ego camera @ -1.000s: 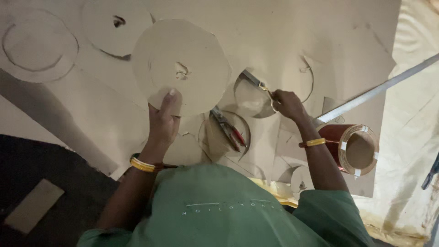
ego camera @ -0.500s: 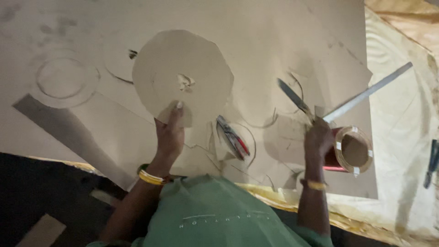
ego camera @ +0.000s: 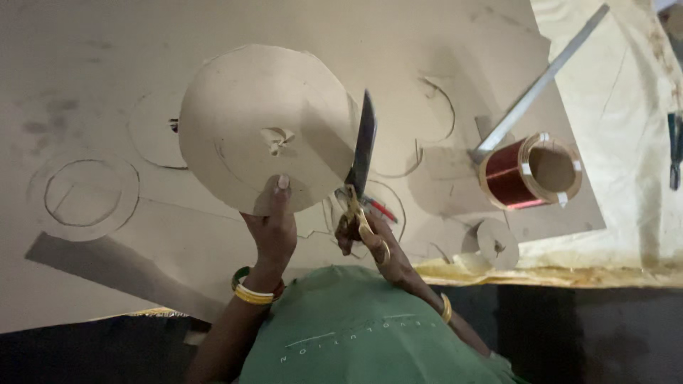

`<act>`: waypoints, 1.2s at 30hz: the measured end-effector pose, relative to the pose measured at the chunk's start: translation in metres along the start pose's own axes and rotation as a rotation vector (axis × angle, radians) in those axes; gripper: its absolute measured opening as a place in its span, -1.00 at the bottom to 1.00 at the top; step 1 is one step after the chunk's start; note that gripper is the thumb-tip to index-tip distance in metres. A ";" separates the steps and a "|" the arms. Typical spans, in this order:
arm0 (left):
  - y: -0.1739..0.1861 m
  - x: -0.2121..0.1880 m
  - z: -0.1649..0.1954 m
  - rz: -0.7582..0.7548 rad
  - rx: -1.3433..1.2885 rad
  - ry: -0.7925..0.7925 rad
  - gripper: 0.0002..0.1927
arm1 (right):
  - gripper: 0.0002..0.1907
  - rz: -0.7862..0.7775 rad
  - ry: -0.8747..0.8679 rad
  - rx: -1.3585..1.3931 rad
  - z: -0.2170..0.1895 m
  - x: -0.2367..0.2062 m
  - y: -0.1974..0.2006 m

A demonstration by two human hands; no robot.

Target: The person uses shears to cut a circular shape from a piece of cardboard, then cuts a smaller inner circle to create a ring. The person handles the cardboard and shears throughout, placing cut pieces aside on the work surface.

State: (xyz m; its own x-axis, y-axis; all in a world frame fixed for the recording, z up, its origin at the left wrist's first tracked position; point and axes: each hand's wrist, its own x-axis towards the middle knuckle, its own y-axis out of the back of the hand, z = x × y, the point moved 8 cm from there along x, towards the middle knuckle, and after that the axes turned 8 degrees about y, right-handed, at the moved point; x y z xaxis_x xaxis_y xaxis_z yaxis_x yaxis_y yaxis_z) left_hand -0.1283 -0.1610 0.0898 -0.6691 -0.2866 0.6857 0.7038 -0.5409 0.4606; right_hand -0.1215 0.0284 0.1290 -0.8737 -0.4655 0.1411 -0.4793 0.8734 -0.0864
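Seen from above the worker's head: the left hand (ego camera: pixel 274 224) grips the lower edge of a large cardboard disc (ego camera: pixel 267 124), thumb pressed flat on its face, holding the disc raised above the big cardboard sheet (ego camera: pixel 107 85) that covers the work surface. The disc has a small torn hole near its centre and a faint inner circle drawn on it. The right hand (ego camera: pixel 370 238) is closed through the yellow handles of a pair of scissors (ego camera: pixel 361 163), whose dark blades point upward and lie against the disc's right edge; whether the blades are parted cannot be told. The two hands are near each other but not touching. On the sheet are drawn circles and cut-out holes. To the right stands a coil of copper-coloured wire (ego camera: pixel 530 172) with a long metal ruler (ego camera: pixel 541 82) running from just beside it to the upper right. A small cardboard disc (ego camera: pixel 496 243) lies below the coil.
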 end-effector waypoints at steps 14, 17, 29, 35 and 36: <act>0.042 0.026 0.049 0.004 0.026 -0.076 -0.77 | -0.26 0.103 0.059 -0.005 -0.013 0.018 -0.012; 0.031 0.029 0.026 -0.139 -0.647 0.478 -0.84 | -0.31 0.187 0.051 0.063 0.000 0.010 -0.007; 0.021 -0.018 0.043 -0.084 0.056 -0.108 -0.70 | -0.31 0.139 0.084 0.005 -0.019 0.006 -0.001; 0.021 -0.030 0.035 -0.139 -0.021 -0.060 -0.55 | -0.05 0.136 0.126 0.050 -0.021 0.002 -0.002; 0.022 -0.028 0.038 -0.135 -0.006 -0.074 -0.55 | -0.07 0.134 0.144 0.051 -0.019 0.003 0.001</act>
State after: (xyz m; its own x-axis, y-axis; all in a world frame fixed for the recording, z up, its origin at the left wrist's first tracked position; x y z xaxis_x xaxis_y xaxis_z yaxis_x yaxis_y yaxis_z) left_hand -0.0852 -0.1344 0.1022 -0.7378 -0.1519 0.6577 0.6072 -0.5752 0.5482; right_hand -0.1229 0.0305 0.1484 -0.9110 -0.3168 0.2640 -0.3659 0.9163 -0.1628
